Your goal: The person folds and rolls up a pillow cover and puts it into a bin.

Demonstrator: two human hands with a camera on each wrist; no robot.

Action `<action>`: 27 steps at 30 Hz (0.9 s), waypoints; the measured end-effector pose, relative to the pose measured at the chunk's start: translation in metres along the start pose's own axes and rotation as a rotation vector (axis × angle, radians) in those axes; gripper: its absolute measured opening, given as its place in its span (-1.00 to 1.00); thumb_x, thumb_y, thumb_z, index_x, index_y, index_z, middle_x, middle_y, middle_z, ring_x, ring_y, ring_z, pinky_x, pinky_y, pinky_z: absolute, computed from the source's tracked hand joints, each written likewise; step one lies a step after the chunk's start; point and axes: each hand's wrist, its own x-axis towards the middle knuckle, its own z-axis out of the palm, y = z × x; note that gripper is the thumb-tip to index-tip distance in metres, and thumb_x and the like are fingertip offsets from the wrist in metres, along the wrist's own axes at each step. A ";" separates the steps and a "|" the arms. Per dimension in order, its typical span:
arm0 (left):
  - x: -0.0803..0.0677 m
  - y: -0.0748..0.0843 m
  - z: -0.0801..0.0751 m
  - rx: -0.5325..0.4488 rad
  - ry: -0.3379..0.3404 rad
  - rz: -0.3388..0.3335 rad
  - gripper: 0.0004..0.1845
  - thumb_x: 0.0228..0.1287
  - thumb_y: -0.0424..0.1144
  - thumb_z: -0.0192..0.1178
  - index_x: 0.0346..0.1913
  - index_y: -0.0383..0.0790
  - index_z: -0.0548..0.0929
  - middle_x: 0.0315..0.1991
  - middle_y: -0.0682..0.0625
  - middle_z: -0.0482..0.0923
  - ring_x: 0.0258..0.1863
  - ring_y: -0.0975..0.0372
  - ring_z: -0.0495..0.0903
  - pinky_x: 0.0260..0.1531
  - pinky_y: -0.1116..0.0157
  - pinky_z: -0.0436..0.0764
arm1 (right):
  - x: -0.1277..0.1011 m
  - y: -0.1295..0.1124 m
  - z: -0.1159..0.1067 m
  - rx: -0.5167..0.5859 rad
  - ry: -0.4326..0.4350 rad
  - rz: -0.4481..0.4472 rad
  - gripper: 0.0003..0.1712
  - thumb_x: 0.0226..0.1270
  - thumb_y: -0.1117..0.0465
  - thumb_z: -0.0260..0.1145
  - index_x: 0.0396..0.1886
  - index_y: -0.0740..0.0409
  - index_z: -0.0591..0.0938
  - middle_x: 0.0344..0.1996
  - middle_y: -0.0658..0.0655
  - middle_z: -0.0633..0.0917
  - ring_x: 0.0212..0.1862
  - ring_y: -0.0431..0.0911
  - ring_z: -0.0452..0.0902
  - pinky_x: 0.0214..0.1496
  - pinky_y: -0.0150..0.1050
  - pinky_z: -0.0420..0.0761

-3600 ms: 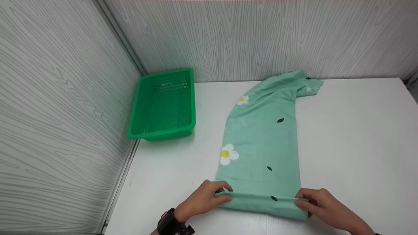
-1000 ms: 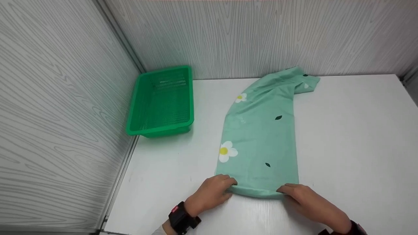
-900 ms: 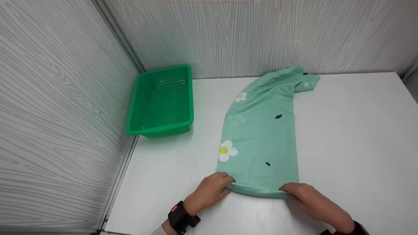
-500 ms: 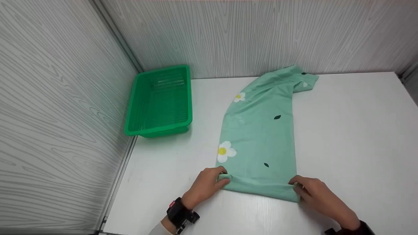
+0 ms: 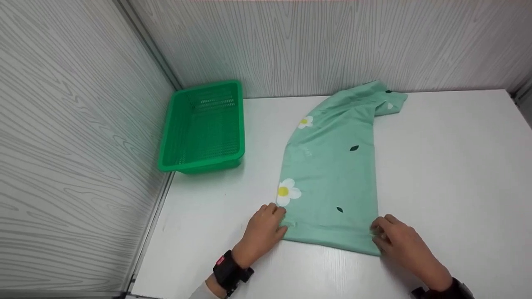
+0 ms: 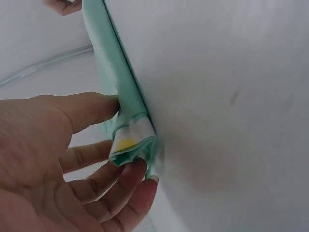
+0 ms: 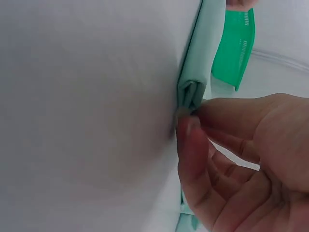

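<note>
A mint-green cloth (image 5: 332,174) with daisies and dark leaves lies lengthwise on the white table, its near end rolled into a flat band. At the left end of that roll (image 6: 126,96), my left hand (image 5: 262,230) has its thumb on one side and its fingers curled round the other. My right hand (image 5: 405,245) pinches the right end between thumb and fingers; the right wrist view shows layered folds in the rolled end (image 7: 195,67). Toward the wall, the far end (image 5: 388,99) of the cloth is crumpled and bends right.
A green plastic basket (image 5: 201,164) stands at the back left, close to the left wall panel (image 5: 75,145). Behind the cloth rises the back wall panel (image 5: 311,45). Bare white table (image 5: 449,166) shows to the right of the cloth.
The near edge has been rolled farther up the cloth; a leaf near it is now hidden. Both hands have shifted slightly away from me and lately spread to the roll's ends.
</note>
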 end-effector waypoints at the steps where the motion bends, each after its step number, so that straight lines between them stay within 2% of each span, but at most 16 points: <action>1: -0.002 0.003 0.000 0.026 0.013 0.060 -0.72 0.20 -0.17 0.30 -0.05 -0.12 0.58 -0.17 0.03 0.49 -0.19 0.24 0.49 -0.27 0.35 0.51 | 0.000 -0.002 0.000 -0.031 0.024 -0.012 -0.68 -0.04 0.39 0.48 -0.29 0.04 0.59 -0.41 -0.10 0.48 -0.40 -0.26 0.51 -0.44 -0.39 0.49; 3: -0.005 0.010 -0.002 0.033 0.006 0.176 -0.67 0.21 -0.14 0.29 0.02 -0.07 0.55 -0.03 0.03 0.47 -0.03 0.23 0.46 -0.11 0.31 0.51 | -0.001 -0.006 0.001 -0.075 0.077 -0.049 -0.65 -0.08 0.38 0.51 -0.30 0.02 0.60 -0.40 -0.10 0.47 -0.39 -0.27 0.51 -0.43 -0.38 0.50; 5: -0.007 0.017 -0.002 0.018 -0.034 0.272 -0.60 0.22 -0.06 0.28 0.09 -0.03 0.51 0.07 0.02 0.44 0.09 0.23 0.43 -0.02 0.29 0.50 | -0.003 -0.012 0.002 -0.086 0.110 -0.089 -0.66 -0.08 0.34 0.51 -0.29 0.00 0.61 -0.38 -0.11 0.49 -0.38 -0.30 0.50 -0.41 -0.38 0.51; 7: -0.009 0.023 0.000 0.016 -0.082 0.335 -0.53 0.20 0.00 0.28 0.15 -0.01 0.48 0.11 0.02 0.43 0.13 0.22 0.42 0.00 0.28 0.50 | -0.005 -0.019 0.004 -0.075 0.116 -0.133 -0.66 -0.06 0.25 0.53 -0.26 -0.03 0.62 -0.34 -0.14 0.52 -0.34 -0.32 0.49 -0.36 -0.37 0.53; 9: -0.009 0.027 0.002 0.042 -0.107 0.366 -0.49 0.18 0.00 0.31 0.17 -0.01 0.46 0.13 0.01 0.43 0.14 0.20 0.43 -0.01 0.27 0.51 | -0.006 -0.025 0.008 -0.072 0.102 -0.176 -0.63 -0.05 0.13 0.55 -0.22 -0.07 0.62 -0.29 -0.16 0.54 -0.30 -0.34 0.48 -0.32 -0.36 0.55; 13: -0.004 0.030 0.008 0.150 -0.076 0.381 -0.57 0.18 -0.16 0.31 0.12 -0.05 0.51 0.07 0.01 0.48 0.07 0.18 0.47 -0.13 0.29 0.55 | -0.005 -0.036 0.014 -0.102 0.069 -0.245 -0.53 -0.11 -0.01 0.57 -0.15 -0.11 0.62 -0.22 -0.19 0.54 -0.19 -0.34 0.46 -0.25 -0.32 0.58; 16: 0.001 0.032 0.010 0.223 -0.038 0.384 -0.66 0.18 -0.26 0.29 0.05 -0.10 0.56 0.01 0.02 0.51 -0.01 0.19 0.49 -0.24 0.31 0.56 | -0.002 -0.040 0.018 -0.127 0.053 -0.262 -0.47 -0.17 -0.02 0.58 -0.13 -0.11 0.61 -0.20 -0.19 0.53 -0.14 -0.29 0.44 -0.21 -0.27 0.57; 20: 0.004 0.035 0.011 0.274 -0.031 0.390 -0.73 0.18 -0.30 0.27 -0.04 -0.14 0.61 -0.10 0.02 0.54 -0.15 0.20 0.53 -0.38 0.35 0.58 | 0.001 -0.040 0.022 -0.166 0.027 -0.275 -0.38 -0.23 0.00 0.61 -0.06 -0.08 0.61 -0.16 -0.12 0.53 -0.08 -0.19 0.44 -0.15 -0.18 0.51; 23: 0.008 0.037 0.010 0.278 -0.034 0.385 -0.81 0.19 -0.31 0.24 -0.12 -0.14 0.62 -0.21 0.03 0.55 -0.29 0.23 0.55 -0.49 0.39 0.57 | 0.003 -0.040 0.023 -0.185 0.015 -0.290 -0.29 -0.26 0.07 0.64 0.02 -0.04 0.59 -0.11 -0.07 0.54 -0.02 -0.13 0.47 -0.11 -0.15 0.52; 27: 0.014 0.037 0.006 0.265 -0.036 0.371 -0.88 0.22 -0.34 0.19 -0.19 -0.11 0.60 -0.33 0.07 0.54 -0.43 0.27 0.53 -0.59 0.40 0.53 | 0.005 -0.039 0.024 -0.205 0.039 -0.320 -0.28 -0.24 0.29 0.62 0.05 -0.01 0.58 -0.11 -0.05 0.56 -0.05 -0.12 0.51 -0.11 -0.19 0.58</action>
